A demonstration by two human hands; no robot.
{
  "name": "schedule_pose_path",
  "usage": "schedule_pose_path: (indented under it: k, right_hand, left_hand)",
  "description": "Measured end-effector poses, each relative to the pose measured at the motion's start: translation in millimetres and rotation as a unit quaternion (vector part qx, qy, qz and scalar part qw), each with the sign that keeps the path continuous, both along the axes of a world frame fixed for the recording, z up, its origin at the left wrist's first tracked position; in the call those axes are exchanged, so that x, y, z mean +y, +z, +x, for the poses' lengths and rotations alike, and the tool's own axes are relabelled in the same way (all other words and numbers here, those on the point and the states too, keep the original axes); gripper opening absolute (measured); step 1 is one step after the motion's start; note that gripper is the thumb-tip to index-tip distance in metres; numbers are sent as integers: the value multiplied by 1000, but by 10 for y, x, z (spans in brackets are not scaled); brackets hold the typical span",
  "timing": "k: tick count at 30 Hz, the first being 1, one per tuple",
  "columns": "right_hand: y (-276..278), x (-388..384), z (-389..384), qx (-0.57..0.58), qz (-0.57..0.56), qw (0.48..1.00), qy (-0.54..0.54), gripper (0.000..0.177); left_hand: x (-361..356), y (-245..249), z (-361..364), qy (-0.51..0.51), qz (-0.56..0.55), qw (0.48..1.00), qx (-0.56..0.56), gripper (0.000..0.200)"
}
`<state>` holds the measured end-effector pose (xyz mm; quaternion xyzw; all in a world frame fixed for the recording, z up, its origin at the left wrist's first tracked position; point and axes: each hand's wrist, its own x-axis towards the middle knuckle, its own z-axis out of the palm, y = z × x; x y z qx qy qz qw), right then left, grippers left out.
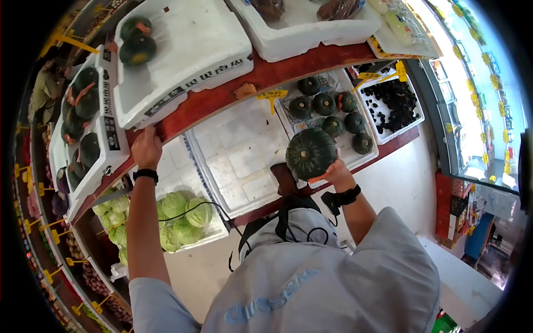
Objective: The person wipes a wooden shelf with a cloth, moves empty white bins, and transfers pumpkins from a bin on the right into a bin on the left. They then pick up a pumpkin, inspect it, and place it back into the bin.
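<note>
My right hand holds a large dark green pumpkin from its near right side, above the lower shelf. An orange-red patch shows at the pumpkin's underside by my fingers. Behind it, several smaller green pumpkins lie in a white foam box. My left hand is closed on the front edge of the red upper shelf, right by the corner of a white foam box. Two dark green pumpkins lie in that upper box; my left fingertips are partly hidden.
A white foam tray stands left of the held pumpkin. Cabbages fill a box at lower left. More pumpkins sit in the upper left box. Black fungus-like pieces lie at right, near a glass-fronted cooler.
</note>
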<state>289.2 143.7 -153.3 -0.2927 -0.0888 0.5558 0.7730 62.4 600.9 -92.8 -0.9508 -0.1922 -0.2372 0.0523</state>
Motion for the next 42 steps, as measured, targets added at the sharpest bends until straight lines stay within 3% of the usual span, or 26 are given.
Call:
schedule_pose_path:
  k: [1,6,8,10,12,14,16,17,18,20,23,26,30,33,41,42]
  right_hand:
    - [269,152,-75,14,97,995,-26,85]
    - [903,908,-166,-68,115,990,51,94]
    - [1331,1280,-276,-176,74,982,2,110]
    - [1545,1593,-283,-170,118,978,23,100]
    - [1748,1870,-256,-357,73,931,3,98]
    - [2083,2172,-314,-403,49,914,-16,98]
    - [2275,2549,-238,-586,48,808,-26,99]
    - [2369,2728,-208,-622,22,783,-13,98]
    - [2482,2930,-222,-565,11,825,28,97]
    - [2617,3383,-176,-656,-29,753,46,99]
    - [2305,4111,21,-694,-58,715,57,113]
    - [2085,4456,62,-692,-128,702,110,113]
    - [1900,4638,76,-695,-140,686,161,107]
    - [2003,4554,-11,-627,-173,716,255,103]
    - [1825,4498,81,-569,-165,752,288,99]
    - [1837,4495,93,-490,-171,807,283,99]
  left_hand:
    - [1,-2,0,15,9,1000,13,15]
    - [17,-24,-18,4,-4,999,-33,17]
    - [6,-5,-23,25,-22,999,-9,15]
    - [-14,41,-19,12,-34,999,-24,15]
    - [8,-2,-24,5,-46,999,-28,15]
    - [-13,42,-23,0,-55,998,-36,12]
    - [2,12,-26,0,-61,997,-48,12]
    - [0,25,-27,1,-67,997,-41,12]
    - [-8,38,-28,1,-74,997,-33,12]
    - [-15,44,-35,10,-72,997,-35,12]
    - [0,21,-39,0,-83,996,-31,12]
    - [-16,50,-41,7,-94,995,-24,12]
    - [-6,41,-46,-5,-88,995,-48,14]
    - [-7,41,-55,-3,-93,995,-40,13]
    - [-4,27,-46,-8,-79,996,-49,12]
    - [-6,34,-45,-9,-78,996,-48,12]
